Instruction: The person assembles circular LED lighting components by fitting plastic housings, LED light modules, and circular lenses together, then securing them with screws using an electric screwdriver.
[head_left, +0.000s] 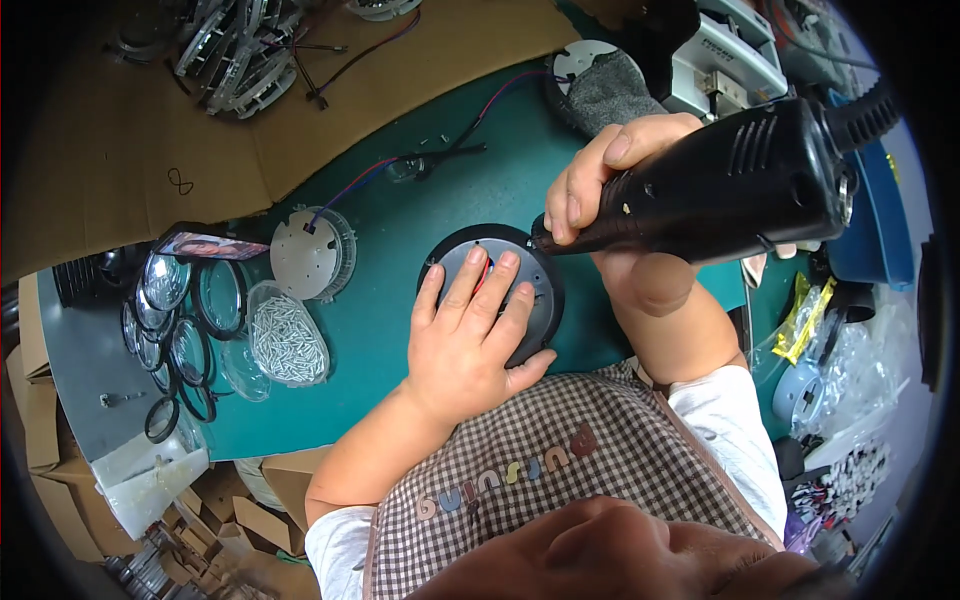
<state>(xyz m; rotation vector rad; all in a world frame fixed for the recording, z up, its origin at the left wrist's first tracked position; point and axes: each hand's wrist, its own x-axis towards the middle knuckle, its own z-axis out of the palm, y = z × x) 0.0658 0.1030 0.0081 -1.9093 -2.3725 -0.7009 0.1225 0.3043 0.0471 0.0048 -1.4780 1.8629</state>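
Observation:
My left hand (pixel 465 330) lies flat on a round black disc-shaped housing (pixel 540 315), its fingers spread across the top. Red and blue wire shows between those fingers. A thick black corded electric screwdriver (pixel 710 190) is wrapped in my right hand (pixel 610 165), tilted so that its narrow nose meets the housing's upper right rim. The bit itself is too small to make out. To the left, a clear dish of small silver screws (pixel 288 338) stands beside a round white lamp part (pixel 312 252) with a wire coming out of it.
Black rings and clear lenses (pixel 190 345) cluster at the left, near a propped phone (pixel 212 246). Cardboard (pixel 130 150) covers the back left, with clear plastic parts (pixel 240 60) on it. Loose wires (pixel 400 160) and a grey cloth (pixel 612 92) lie behind; a blue bin (pixel 875 220) stands right.

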